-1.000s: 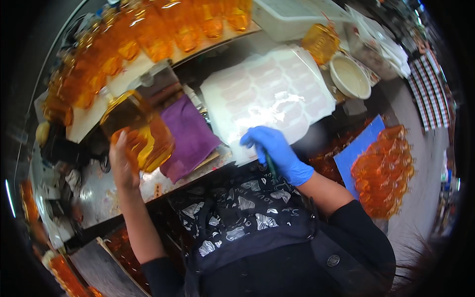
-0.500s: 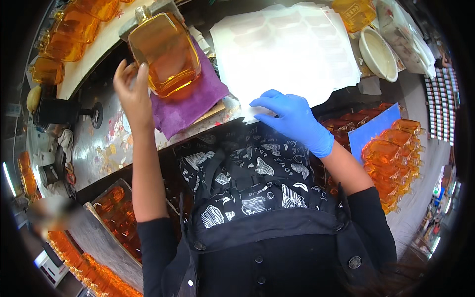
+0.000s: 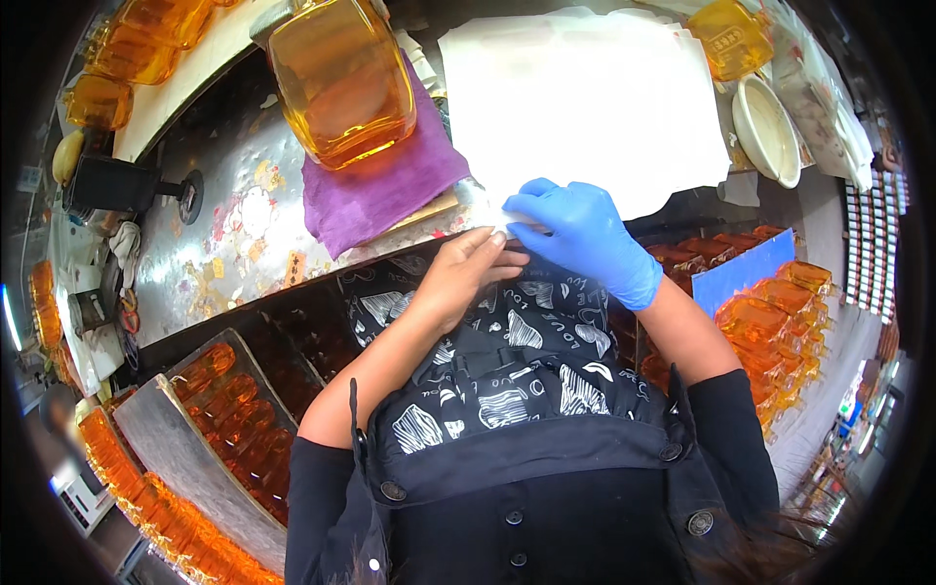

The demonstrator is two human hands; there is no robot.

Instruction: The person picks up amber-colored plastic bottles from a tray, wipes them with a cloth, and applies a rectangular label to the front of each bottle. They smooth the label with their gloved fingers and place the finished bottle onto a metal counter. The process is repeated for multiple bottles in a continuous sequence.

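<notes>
My bare left hand (image 3: 463,276) and my blue-gloved right hand (image 3: 582,237) meet at the front edge of the bench. Between their fingertips is the near corner of a white paper sheet (image 3: 575,107), pinched by both thumbs and fingers. That sheet lies on top of a stack of similar ones. Left of it, a square glass bottle of amber liquid (image 3: 341,88) lies tilted on a folded purple cloth (image 3: 380,200), its neck pointing away. Neither hand touches the bottle.
At the far right are a white oval bowl (image 3: 765,132) and an amber bottle (image 3: 729,41). More bottles (image 3: 775,317) stand beside a blue board (image 3: 741,273) at the right. A crate of bottles (image 3: 229,419) is at lower left. A black device (image 3: 112,188) sits at the bench's left.
My left hand has left the bottle's side and come right and nearer to meet my right hand at the paper's corner. My right hand has stayed nearly in place.
</notes>
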